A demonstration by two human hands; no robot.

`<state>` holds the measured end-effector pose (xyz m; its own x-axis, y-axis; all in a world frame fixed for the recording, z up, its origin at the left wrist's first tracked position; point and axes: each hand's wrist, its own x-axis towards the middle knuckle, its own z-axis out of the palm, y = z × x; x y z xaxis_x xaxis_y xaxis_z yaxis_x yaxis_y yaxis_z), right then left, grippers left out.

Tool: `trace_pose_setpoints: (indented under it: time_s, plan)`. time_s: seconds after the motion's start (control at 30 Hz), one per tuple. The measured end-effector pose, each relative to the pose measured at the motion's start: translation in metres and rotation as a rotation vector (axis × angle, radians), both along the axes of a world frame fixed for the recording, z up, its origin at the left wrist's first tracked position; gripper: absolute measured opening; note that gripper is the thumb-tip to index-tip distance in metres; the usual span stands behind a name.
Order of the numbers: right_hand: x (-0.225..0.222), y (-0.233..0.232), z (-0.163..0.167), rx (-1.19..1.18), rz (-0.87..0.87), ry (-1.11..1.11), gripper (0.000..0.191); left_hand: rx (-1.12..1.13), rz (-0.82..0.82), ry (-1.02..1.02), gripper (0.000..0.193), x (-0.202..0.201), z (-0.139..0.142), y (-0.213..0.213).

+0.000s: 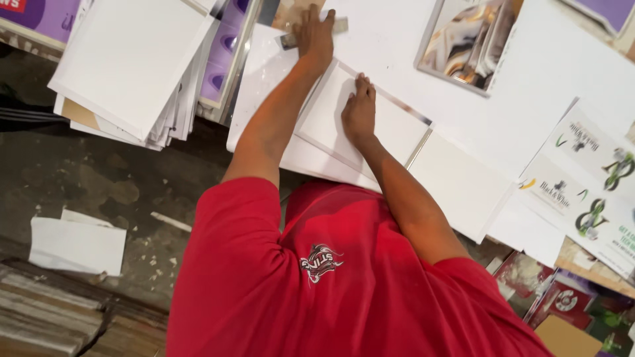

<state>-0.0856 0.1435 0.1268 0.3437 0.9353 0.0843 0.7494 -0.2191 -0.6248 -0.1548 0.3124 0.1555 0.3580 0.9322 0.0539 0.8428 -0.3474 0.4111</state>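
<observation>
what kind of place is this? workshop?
Probably a print or bindery workshop. A stack of white boards sits on the worktable, printed sheets lie at one side, and paper scraps lie on a rough concrete floor. Both hands press a white board.

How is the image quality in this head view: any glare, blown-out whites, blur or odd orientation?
Head view: the scene appears upside down, the person's red shirt at the bottom; the white boards are bright, nearly blown out; the glossy print shows reflections; both hands, left hand and right hand, look sharp; the floor is dim.
</observation>
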Motion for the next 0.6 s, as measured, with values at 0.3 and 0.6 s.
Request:
trace_pose_setpoints:
  time_s: [0.3,0.6]
  plan:
    - [0.139,-0.101,0.004,-0.321,-0.231,-0.354,0.115,-0.342,0.123,-0.013,0.087,-0.024,-0.03,-0.132]
    - [0.172,-0.093,0.078,-0.701,0.183,-0.054,0.087,-0.761,-0.115,-0.754,0.039,-0.087,0.004,-0.093]
